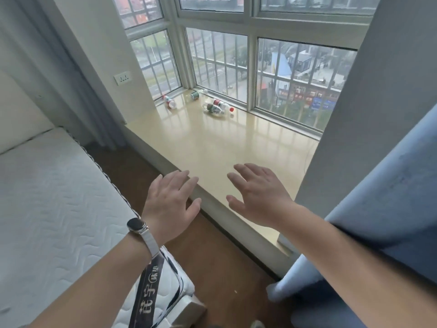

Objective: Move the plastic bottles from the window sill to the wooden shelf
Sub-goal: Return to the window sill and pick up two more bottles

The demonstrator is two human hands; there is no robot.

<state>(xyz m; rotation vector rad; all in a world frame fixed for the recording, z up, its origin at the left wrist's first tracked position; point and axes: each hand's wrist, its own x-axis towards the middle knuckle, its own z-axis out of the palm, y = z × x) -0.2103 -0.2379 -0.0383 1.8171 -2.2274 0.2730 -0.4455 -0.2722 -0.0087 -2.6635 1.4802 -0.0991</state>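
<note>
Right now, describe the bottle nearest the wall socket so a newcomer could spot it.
Start at the glossy beige window sill and follow it to its far left corner, below the wall socket. The bottle lies there on its side with a red and white label, alone, apart from the green-labelled ones farther right.

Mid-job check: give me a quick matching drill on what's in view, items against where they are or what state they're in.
Things:
1. left hand
2. bottle with red cap
3. bottle by the wall
4. mattress

Places or states:
A. left of the window sill, on the floor side
B. lying nearest the socket wall
C. open, watch on its wrist
D. lying near the front window frame

Pairs: 1-C, 2-D, 3-B, 4-A
</note>
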